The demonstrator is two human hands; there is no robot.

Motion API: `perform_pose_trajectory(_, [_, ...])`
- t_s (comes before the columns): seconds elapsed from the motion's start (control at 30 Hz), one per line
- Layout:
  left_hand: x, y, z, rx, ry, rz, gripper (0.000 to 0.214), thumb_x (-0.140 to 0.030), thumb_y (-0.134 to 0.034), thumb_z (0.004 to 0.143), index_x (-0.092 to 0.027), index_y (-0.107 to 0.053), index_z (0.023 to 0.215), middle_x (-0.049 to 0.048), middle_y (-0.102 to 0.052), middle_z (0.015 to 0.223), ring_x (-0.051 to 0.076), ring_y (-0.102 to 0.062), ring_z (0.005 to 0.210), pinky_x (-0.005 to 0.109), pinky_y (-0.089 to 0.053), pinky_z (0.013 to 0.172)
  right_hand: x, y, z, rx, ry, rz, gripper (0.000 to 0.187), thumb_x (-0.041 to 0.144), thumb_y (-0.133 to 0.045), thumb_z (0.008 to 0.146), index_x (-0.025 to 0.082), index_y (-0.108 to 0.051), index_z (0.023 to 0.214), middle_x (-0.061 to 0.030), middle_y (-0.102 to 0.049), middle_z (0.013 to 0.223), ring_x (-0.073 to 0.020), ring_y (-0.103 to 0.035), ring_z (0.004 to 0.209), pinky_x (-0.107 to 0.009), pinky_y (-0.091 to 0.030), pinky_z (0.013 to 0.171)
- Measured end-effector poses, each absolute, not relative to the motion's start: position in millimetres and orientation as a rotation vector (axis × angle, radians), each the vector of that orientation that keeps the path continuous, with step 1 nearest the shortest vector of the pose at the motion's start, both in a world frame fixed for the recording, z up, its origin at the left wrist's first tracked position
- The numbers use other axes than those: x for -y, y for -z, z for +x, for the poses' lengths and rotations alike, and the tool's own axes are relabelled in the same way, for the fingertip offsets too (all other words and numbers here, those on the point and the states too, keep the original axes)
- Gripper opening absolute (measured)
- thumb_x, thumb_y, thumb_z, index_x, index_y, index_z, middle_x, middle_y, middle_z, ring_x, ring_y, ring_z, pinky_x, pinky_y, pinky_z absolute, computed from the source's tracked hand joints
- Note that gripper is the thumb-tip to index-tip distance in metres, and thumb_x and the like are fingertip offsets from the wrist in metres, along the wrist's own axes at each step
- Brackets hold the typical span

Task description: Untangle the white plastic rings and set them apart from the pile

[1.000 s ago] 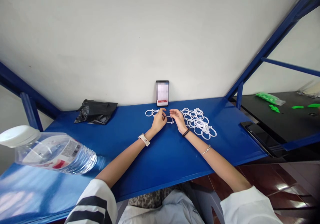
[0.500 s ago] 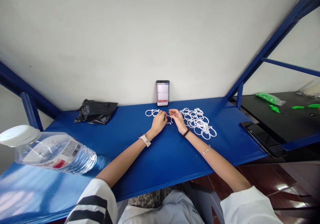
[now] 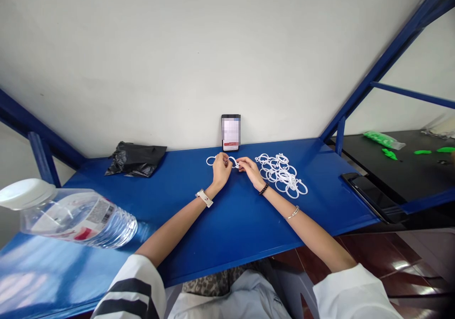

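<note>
A white curtain ring with a small eyelet is between my hands. My left hand pinches its left side, and the fingertips of my right hand are closed at its right side, by the eyelet. Just left of my left hand, another white ring lies on the blue table, partly covered by the fingers. To the right of my right hand spreads a loose pile of white curtain rings, overlapping one another.
A phone leans upright against the wall behind my hands. On the blue table are a black plastic bag and, nearer left, a large water bottle. A dark phone-like device lies at the right edge. Green pieces lie on the black table beyond.
My left hand has shifted slightly left and turned more upright. The ring between the hands has moved up and left, and my right fingers have closed in on its edge.
</note>
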State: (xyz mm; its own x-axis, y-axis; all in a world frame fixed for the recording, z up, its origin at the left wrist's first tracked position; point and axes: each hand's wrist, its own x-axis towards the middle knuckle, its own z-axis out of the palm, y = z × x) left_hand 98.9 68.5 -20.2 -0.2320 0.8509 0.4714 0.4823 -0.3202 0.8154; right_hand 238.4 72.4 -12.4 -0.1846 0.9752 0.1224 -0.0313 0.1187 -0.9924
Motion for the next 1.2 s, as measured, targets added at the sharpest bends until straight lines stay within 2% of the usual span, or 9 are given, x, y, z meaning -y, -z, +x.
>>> perform_pose_trajectory(0.17, [-68.1,18.7,97.6,-1.612,-1.595,1.595,0.012,-0.010,-0.049,0.076,-0.020,-0.044,0.080,-0.0012,-0.049,0.073,0.012,-0.048,0.063,0.025,-0.039,0.059,-68.4,9.1,236.7,1.441,-1.343,-0.942,0.030,0.049,-0.060,0.079,0.021,-0.063,0.088,0.0008,-0.063,0.067,-0.0150,-0.060,0.065,-0.031,-0.048,0.069])
perform_pose_trajectory(0.3, [-65.7,15.5,97.5,-1.604,-1.567,1.590,0.010,-0.012,-0.049,0.077,-0.020,-0.044,0.080,-0.0008,-0.049,0.073,0.013,-0.048,0.064,0.026,-0.040,0.060,-68.6,10.7,236.2,1.455,-1.356,-0.886,0.029,0.048,-0.063,0.078,0.021,-0.062,0.088,0.0012,-0.064,0.065,-0.0154,-0.060,0.064,-0.031,-0.047,0.069])
perform_pose_trajectory(0.5, [-62.0,10.0,99.2,-1.471,-1.541,1.540,0.010,-0.018,-0.051,0.079,-0.019,-0.045,0.086,0.0004,-0.053,0.081,0.012,-0.053,0.067,0.025,-0.043,0.063,-71.8,15.1,237.9,1.404,-1.265,-0.936,0.028,0.047,-0.063,0.078,0.021,-0.062,0.090,0.0005,-0.065,0.071,-0.0147,-0.060,0.068,-0.030,-0.047,0.069])
perform_pose_trajectory(0.7, [-56.6,3.0,101.5,-1.254,-1.461,1.546,0.033,-0.035,-0.060,0.081,-0.019,-0.042,0.103,0.0044,-0.056,0.099,0.011,-0.058,0.068,0.026,-0.046,0.064,-72.4,15.6,238.7,1.401,-1.162,-0.943,0.030,0.047,-0.062,0.079,0.022,-0.060,0.095,-0.0018,-0.066,0.079,-0.0165,-0.061,0.075,-0.030,-0.047,0.071])
perform_pose_trajectory(0.87, [-57.3,4.5,100.7,-1.172,-1.448,1.526,0.038,-0.037,-0.059,0.084,-0.020,-0.040,0.111,0.0075,-0.057,0.108,0.011,-0.061,0.075,0.026,-0.049,0.070,-69.2,10.8,238.2,1.467,-1.073,-0.922,0.031,0.050,-0.059,0.083,0.022,-0.061,0.097,-0.0044,-0.067,0.090,-0.0188,-0.062,0.083,-0.030,-0.047,0.070])
perform_pose_trajectory(1.03, [-61.1,8.0,99.8,-1.118,-1.333,1.589,0.032,-0.040,-0.057,0.085,-0.019,-0.051,0.108,0.0036,-0.064,0.092,0.012,-0.061,0.070,0.026,-0.048,0.068,-67.5,7.3,237.9,1.485,-1.045,-0.891,0.033,0.053,-0.058,0.083,0.024,-0.063,0.097,-0.0048,-0.067,0.099,-0.0193,-0.061,0.085,-0.030,-0.048,0.069])
perform_pose_trajectory(1.2, [-62.5,8.9,99.8,-1.115,-1.305,1.558,0.032,-0.048,-0.056,0.084,-0.017,-0.056,0.093,0.0000,-0.060,0.073,0.011,-0.058,0.060,0.025,-0.045,0.060,-69.4,9.9,238.5,1.345,-1.186,-0.899,0.035,0.053,-0.061,0.080,0.023,-0.066,0.098,-0.0033,-0.067,0.087,-0.0179,-0.060,0.078,-0.030,-0.048,0.068])
